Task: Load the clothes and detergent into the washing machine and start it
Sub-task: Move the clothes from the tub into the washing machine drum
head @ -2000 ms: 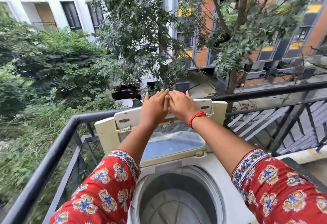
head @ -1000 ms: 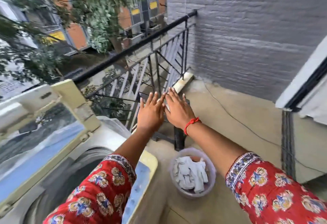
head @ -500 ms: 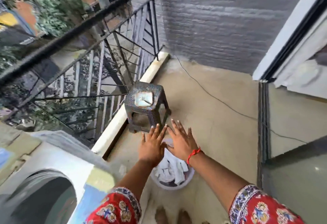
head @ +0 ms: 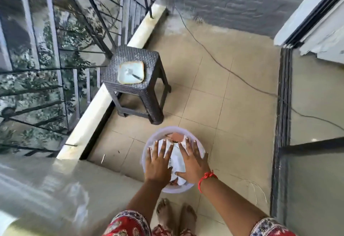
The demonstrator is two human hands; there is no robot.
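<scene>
Left hand (head: 158, 163) and right hand (head: 193, 163) with fingers spread flat over white clothes (head: 176, 158), clothes in pale tub (head: 202, 151) on floor, dark stool (head: 134, 85) beyond, grip on nothing

Both arms reach forward and down, bare from red patterned sleeves near the elbows. The left hand (head: 158, 163) and right hand (head: 193, 163) lie side by side, palms down, close but apart, with fingers (head: 163, 148) straight and spread and nothing gripped. A red thread circles the right wrist, and two bare feet show below between the forearms.
</scene>
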